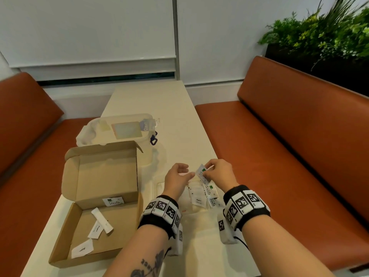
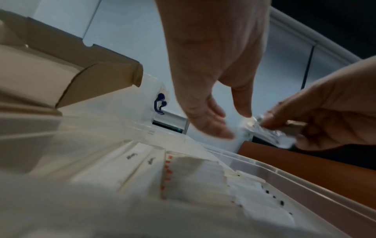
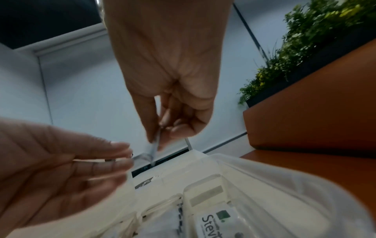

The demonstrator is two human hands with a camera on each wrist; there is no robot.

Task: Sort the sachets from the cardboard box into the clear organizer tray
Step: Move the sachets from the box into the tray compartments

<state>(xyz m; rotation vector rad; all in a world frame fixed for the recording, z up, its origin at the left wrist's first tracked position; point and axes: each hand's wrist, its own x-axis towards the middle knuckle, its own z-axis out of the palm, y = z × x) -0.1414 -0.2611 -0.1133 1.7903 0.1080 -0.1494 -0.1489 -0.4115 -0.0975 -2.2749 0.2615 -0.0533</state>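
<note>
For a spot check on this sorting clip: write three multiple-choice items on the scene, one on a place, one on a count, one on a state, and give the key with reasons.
1. Where does the cardboard box lie relative to the clear organizer tray?
A. to its left
B. to its right
C. stacked on top of it

2. How many sachets lie loose on the floor of the box?
A. none
B. three
C. seven

3. What is the right hand doing?
A. resting flat on the table
B. pinching a Stevia sachet above the tray
C. closing the box lid

Key: 1 A, the head view shows the box on the left of the table and the tray under the hands. 2 B, three white sachets show on the box floor. 3 B, thumb and finger hold the sachet over the tray, and the left hand reaches toward it.
</note>
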